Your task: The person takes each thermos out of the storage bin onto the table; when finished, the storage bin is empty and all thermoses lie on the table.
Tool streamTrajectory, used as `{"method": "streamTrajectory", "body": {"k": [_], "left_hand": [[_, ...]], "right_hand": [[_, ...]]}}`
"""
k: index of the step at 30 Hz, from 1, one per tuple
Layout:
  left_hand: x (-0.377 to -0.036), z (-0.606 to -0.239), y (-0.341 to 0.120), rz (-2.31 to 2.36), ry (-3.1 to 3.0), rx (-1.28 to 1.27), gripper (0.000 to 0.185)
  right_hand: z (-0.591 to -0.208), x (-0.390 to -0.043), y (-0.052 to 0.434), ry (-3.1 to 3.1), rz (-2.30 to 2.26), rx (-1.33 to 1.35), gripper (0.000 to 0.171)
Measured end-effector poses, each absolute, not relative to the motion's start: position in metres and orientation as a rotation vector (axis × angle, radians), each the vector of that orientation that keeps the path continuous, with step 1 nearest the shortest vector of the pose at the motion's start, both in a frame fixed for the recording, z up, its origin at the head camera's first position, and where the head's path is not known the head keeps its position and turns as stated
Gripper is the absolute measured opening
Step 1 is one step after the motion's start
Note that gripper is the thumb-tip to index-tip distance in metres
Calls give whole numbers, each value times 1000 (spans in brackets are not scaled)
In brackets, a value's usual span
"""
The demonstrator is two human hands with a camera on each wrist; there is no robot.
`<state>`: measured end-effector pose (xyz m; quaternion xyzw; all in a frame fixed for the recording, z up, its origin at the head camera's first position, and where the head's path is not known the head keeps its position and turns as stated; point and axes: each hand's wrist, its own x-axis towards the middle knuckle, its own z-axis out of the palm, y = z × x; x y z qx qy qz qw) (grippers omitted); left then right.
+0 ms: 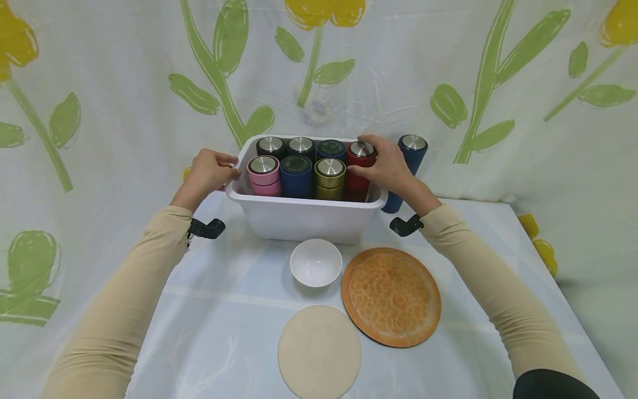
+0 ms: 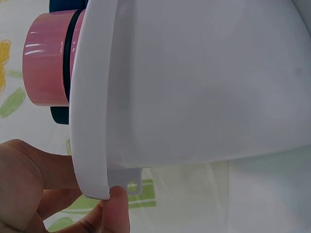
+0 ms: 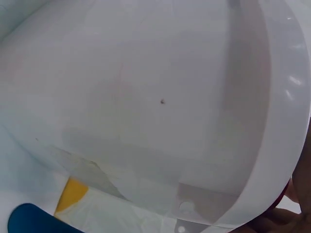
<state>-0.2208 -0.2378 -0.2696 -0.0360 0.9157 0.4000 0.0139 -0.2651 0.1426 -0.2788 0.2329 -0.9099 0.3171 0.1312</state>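
Note:
A white plastic tub (image 1: pixel 304 219) holds several steel-topped or dark-topped thermos bottles standing upright in two rows. My left hand (image 1: pixel 206 173) pinches the tub's left rim, thumb and fingers on either side of the edge in the left wrist view. At the right end, my right hand (image 1: pixel 386 166) grips a red thermos (image 1: pixel 356 180) near its top, inside the tub. Beside it stand a gold thermos (image 1: pixel 329 182), a blue thermos (image 1: pixel 297 178) and a pink thermos (image 1: pixel 264 178) in front. In the right wrist view the tub wall hides most of the right hand.
Another dark blue thermos (image 1: pixel 411 155) leans outside the tub, behind the right wrist. In front of the tub are a white bowl (image 1: pixel 316 263), a round brown mat (image 1: pixel 391 297) and a round beige board (image 1: pixel 319 353). A flower-print curtain (image 1: pixel 149 83) hangs close behind.

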Motion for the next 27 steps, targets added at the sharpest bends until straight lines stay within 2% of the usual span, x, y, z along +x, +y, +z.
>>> {"method": "streamTrajectory", "body": {"k": [27], "left_hand": [[-223,-269,-238,1237,2875,-92,46]], "right_hand": [[-276,-255,140,-2625,888,646,65]]}}
